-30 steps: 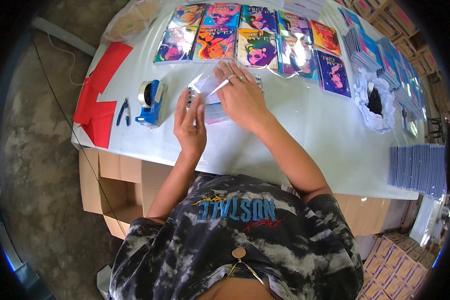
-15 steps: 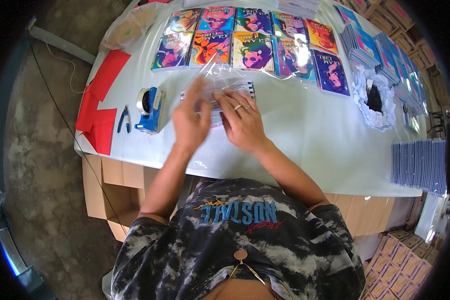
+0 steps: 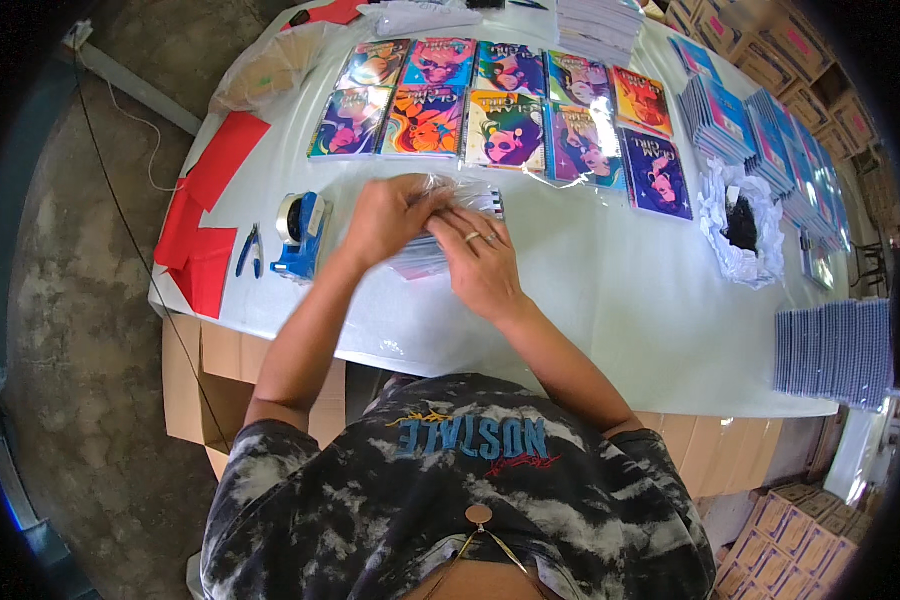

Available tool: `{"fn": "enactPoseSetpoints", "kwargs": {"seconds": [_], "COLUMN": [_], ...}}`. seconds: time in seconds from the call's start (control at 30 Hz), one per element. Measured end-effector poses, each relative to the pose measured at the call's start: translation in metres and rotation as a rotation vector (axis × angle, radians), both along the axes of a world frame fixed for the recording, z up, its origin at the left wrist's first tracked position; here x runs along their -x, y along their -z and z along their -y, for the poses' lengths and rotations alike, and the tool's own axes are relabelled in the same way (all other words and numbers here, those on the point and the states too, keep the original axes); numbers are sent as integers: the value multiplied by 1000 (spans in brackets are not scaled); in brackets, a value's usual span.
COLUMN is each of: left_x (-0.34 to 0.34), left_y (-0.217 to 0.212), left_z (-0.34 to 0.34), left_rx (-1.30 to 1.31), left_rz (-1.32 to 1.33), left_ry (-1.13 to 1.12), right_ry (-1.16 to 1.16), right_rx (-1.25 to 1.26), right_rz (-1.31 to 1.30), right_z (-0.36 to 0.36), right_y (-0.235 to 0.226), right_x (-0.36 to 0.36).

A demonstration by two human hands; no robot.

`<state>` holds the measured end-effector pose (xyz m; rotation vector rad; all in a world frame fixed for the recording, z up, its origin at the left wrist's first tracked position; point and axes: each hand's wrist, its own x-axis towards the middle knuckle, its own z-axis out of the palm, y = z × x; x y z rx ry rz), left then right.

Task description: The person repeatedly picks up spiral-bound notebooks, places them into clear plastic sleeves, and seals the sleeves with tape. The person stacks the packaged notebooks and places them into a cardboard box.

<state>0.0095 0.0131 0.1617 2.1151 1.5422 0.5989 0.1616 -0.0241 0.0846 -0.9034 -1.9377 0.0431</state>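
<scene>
A clear plastic wrapper (image 3: 435, 183) covers a small stack of spiral-bound notebooks (image 3: 418, 263) in front of me; its black-and-white bound edge shows past my right fingertips. My left hand (image 3: 385, 218) is bent over the wrapper's far left side, its fingers closed on the film, with the fingertips partly hidden. Beside it my right hand (image 3: 482, 262), wearing a ring, lies flat across the top of the stack with its fingers stretched out. The two hands meet at the fingertips.
Colourful notebooks (image 3: 507, 130) lie in two rows beyond my hands. To the left are a blue tape dispenser (image 3: 300, 238), nippers (image 3: 250, 252) and red sheets (image 3: 198, 265). A crumpled bag with black contents (image 3: 742, 225) and notebook stacks (image 3: 835, 350) occupy the right side.
My left hand, blurred and raised with extended fingers before, has come down and closed on the plastic film. My right hand stays on the stack. The view has shifted slightly.
</scene>
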Motion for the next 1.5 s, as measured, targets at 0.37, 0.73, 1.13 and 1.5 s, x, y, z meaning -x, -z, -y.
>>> {"fn": "enactPoseSetpoints", "kwargs": {"seconds": [0.37,0.73,1.13,1.5], "left_x": [9,237,247,-45], "left_y": [64,101,148,63], "left_z": [88,32,89,96], "left_rx": [-681,757,-210,479], "left_rz": [229,354,-6,1100], "left_ry": [34,-838,-1125,-637], "right_ry": [-3,-19,-39,-68], "right_rx": [-21,-99,-124,-160], "right_rz": [-145,-107,-103,-76], "right_z": [3,1,0,-2], "right_y": [6,12,11,16], "right_x": [0,3,7,-4]}}
